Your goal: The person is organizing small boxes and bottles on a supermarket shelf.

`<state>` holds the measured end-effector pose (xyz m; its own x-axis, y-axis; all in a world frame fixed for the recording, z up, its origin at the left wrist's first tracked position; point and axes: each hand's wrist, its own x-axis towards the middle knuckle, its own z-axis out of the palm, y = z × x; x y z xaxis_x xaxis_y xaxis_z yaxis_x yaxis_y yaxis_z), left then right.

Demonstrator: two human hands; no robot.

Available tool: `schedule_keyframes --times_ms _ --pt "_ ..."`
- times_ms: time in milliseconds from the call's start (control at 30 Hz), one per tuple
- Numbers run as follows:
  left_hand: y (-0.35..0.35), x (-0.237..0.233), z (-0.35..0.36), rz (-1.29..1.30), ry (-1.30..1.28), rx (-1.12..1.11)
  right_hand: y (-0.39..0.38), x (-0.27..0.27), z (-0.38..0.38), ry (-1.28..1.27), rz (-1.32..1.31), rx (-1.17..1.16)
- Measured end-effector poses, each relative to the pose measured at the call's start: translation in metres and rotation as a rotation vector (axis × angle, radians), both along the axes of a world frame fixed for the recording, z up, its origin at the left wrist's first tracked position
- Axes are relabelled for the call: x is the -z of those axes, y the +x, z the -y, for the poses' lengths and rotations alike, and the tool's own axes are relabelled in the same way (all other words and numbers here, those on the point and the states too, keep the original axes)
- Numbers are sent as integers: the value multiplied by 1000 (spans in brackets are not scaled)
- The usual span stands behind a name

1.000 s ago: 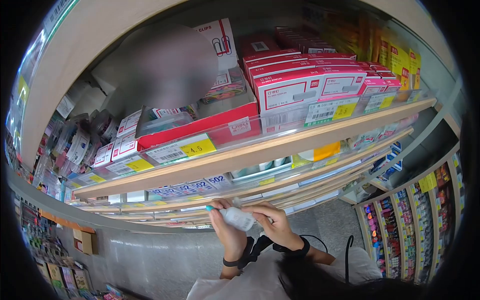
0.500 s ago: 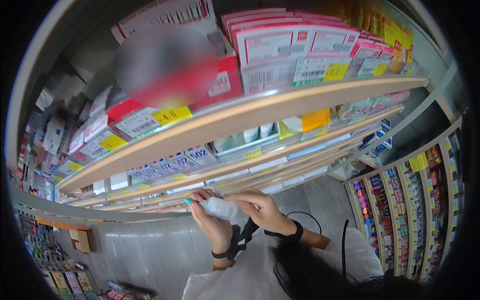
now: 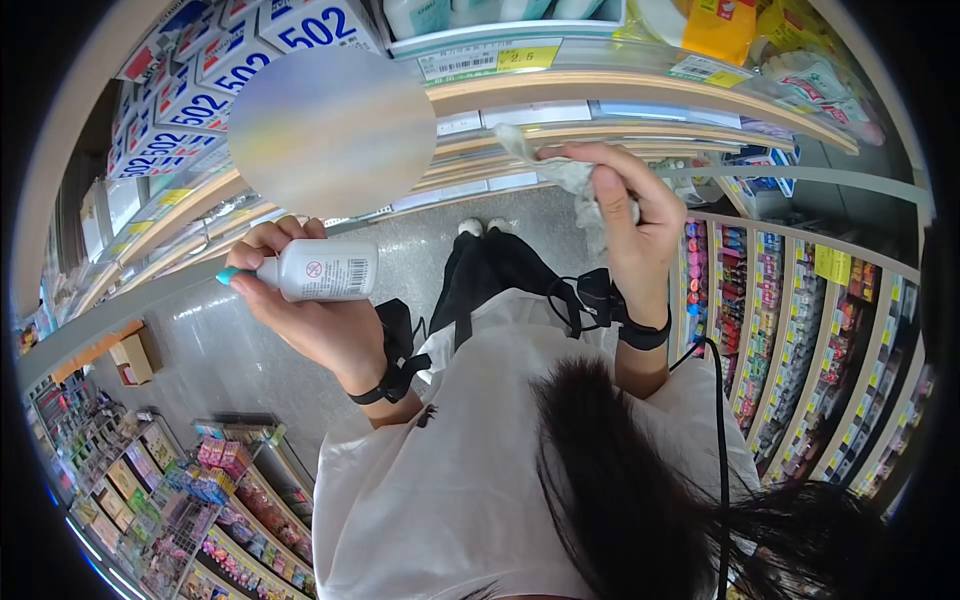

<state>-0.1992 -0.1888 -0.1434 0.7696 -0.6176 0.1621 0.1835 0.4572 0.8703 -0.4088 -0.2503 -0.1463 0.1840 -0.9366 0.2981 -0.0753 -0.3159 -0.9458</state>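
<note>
A small white bottle with a teal tip (image 3: pixel 328 270) lies sideways in my left hand (image 3: pixel 300 318), its barcode label facing up. My left fingers wrap round its neck, close to the tip. Off to the right, my right hand (image 3: pixel 637 215) is closed on a crumpled whitish cloth (image 3: pixel 572 178), one end of which sticks out to the left. The two hands are well apart, both in front of the shelves.
Boxes marked 502 (image 3: pixel 318 28) fill the upper left shelf. A tray of white bottles (image 3: pixel 505 38) stands beside them, above a price tag (image 3: pixel 488 60). Racks of small goods (image 3: pixel 790 340) are at the right, more displays at the lower left. A cardboard box (image 3: pixel 132 359) is on the floor.
My hands have moved apart, the left with the bottle to the left, the right with the cloth up and right. The view has dropped to lower shelves, and my feet now show.
</note>
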Motion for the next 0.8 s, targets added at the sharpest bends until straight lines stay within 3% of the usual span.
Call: schedule_keyframes --times_ms 433,533,633,733,800 --pt "-4 6 -6 -72 -25 108 5 0 -10 114 -43 102" --pt "-15 2 -3 -93 -24 153 20 -3 -14 10 -16 167" --pt "-27 4 3 -114 -61 262 37 -5 -16 -268 -77 28" --pt "-39 4 4 -170 -97 344 55 -21 -26 -337 -199 -50" --pt "-40 4 -2 -172 48 330 65 -13 -30 -379 -204 -118"
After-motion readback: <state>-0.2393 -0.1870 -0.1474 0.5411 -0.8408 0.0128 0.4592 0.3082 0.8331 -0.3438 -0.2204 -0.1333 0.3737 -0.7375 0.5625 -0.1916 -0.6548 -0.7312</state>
